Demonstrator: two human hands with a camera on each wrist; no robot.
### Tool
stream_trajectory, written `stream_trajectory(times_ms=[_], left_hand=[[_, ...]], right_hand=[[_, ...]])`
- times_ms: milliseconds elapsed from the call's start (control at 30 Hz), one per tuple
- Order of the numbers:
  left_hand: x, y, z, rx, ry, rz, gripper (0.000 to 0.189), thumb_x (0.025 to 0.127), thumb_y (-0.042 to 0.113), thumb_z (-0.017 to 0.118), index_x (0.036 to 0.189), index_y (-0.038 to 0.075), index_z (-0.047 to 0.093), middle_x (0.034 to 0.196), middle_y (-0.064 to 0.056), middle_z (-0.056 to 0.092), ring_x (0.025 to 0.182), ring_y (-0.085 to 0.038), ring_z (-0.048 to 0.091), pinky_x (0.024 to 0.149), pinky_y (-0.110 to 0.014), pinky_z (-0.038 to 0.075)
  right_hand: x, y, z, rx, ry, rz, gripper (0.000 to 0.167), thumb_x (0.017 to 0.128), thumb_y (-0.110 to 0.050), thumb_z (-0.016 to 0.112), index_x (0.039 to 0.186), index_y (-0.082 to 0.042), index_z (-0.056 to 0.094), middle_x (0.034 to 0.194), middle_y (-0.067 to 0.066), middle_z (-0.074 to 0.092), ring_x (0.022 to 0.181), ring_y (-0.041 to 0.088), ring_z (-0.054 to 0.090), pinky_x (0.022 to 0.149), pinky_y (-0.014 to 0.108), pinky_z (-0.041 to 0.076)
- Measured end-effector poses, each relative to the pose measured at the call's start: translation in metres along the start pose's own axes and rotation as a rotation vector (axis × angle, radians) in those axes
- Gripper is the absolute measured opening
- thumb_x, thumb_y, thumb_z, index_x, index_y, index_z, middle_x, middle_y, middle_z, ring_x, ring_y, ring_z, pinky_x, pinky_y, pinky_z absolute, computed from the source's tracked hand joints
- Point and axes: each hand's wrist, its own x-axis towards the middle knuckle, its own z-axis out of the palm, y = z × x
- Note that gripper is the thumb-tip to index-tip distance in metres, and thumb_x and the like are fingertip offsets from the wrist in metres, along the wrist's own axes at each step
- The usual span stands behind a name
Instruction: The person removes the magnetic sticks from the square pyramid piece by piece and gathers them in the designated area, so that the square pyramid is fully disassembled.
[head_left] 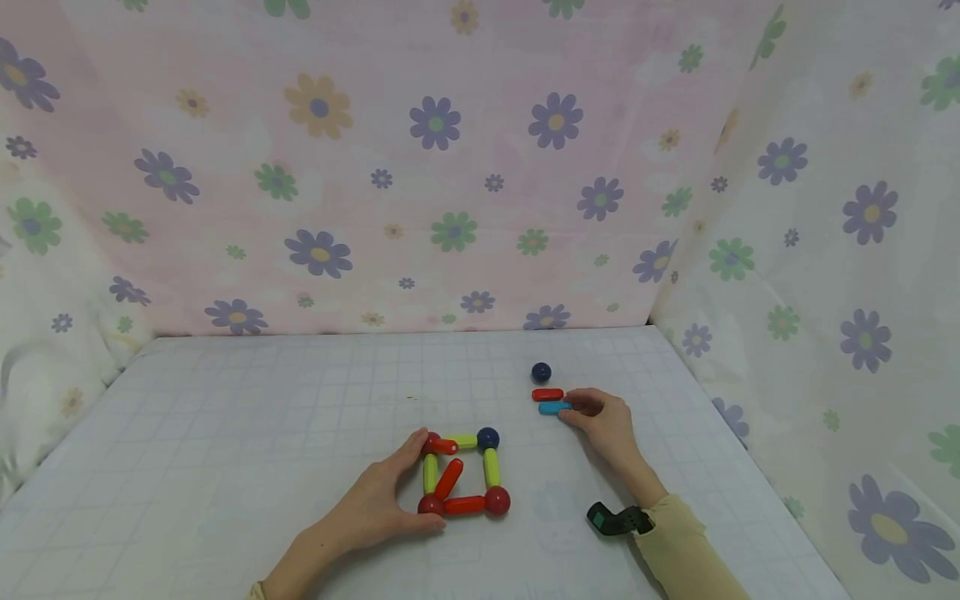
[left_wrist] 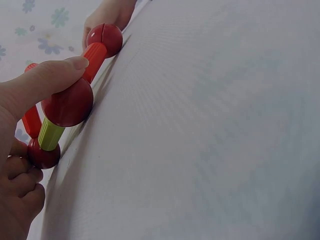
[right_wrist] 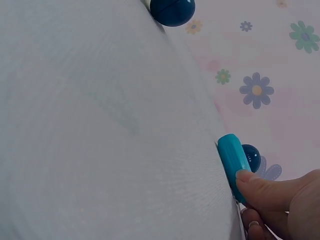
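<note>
White flowered cloth (head_left: 45, 333) hangs at the left, meeting a pink flowered backdrop (head_left: 375, 125) that runs behind the tabletop (head_left: 225, 417), whose pale covering bears a faint grid. Near the middle of this surface, the left hand (head_left: 375, 500) has thumb and fingers clamped on the left side of a ball-and-rod square (head_left: 449, 480). Farther right and back lie a dark blue ball (head_left: 542, 372) and a red rod (head_left: 547, 395); just in front of that rod, the right hand (head_left: 609, 427) pinches a blue rod (head_left: 551, 408). Beside a yellowish sleeve (head_left: 686, 542) sits a black strap (head_left: 618, 521), and white flowered curtain (head_left: 810, 250) closes the right.
</note>
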Motion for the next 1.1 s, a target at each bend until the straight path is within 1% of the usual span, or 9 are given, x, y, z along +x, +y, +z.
stream_trajectory(times_ms=[233, 400, 700, 1100], left_hand=[[0.0002, 0.0001, 0.0003, -0.002, -0.003, -0.007, 0.112, 0.071, 0.054, 0.085, 0.16, 0.019, 0.026, 0.164, 0.001, 0.029, 0.15, -0.027, 0.03, 0.113, -0.056, 0.038], [-0.0003, 0.0003, 0.0001, -0.007, -0.002, -0.006, 0.113, 0.071, 0.054, 0.085, 0.16, 0.018, 0.025, 0.164, 0.0, 0.028, 0.15, -0.027, 0.03, 0.114, -0.056, 0.036], [-0.0003, 0.0, 0.0, -0.011, -0.005, -0.004, 0.113, 0.072, 0.053, 0.085, 0.16, 0.018, 0.025, 0.164, 0.0, 0.028, 0.15, -0.028, 0.03, 0.115, -0.056, 0.036], [0.0, 0.0005, -0.0002, -0.011, -0.007, -0.005, 0.113, 0.072, 0.054, 0.085, 0.16, 0.018, 0.025, 0.164, 0.0, 0.028, 0.15, -0.028, 0.03, 0.114, -0.057, 0.036]], right_hand=[[0.0022, 0.0012, -0.0003, -0.024, 0.014, 0.014, 0.034, 0.086, -0.015, 0.079, 0.119, -0.008, 0.071, 0.112, 0.01, 0.073, 0.101, 0.023, 0.066, 0.081, 0.015, 0.05], [0.0027, 0.0012, -0.0005, -0.027, 0.018, 0.026, 0.034, 0.087, -0.015, 0.078, 0.12, -0.008, 0.071, 0.113, 0.011, 0.072, 0.101, 0.023, 0.066, 0.082, 0.017, 0.051], [0.0022, -0.0007, -0.0002, -0.035, 0.02, 0.041, 0.034, 0.088, -0.016, 0.078, 0.119, -0.006, 0.07, 0.113, 0.012, 0.072, 0.101, 0.024, 0.066, 0.088, 0.029, 0.053], [0.0011, -0.0011, -0.001, -0.029, 0.011, 0.049, 0.033, 0.088, -0.017, 0.077, 0.12, -0.007, 0.07, 0.114, 0.01, 0.072, 0.1, 0.023, 0.064, 0.086, 0.024, 0.052]])
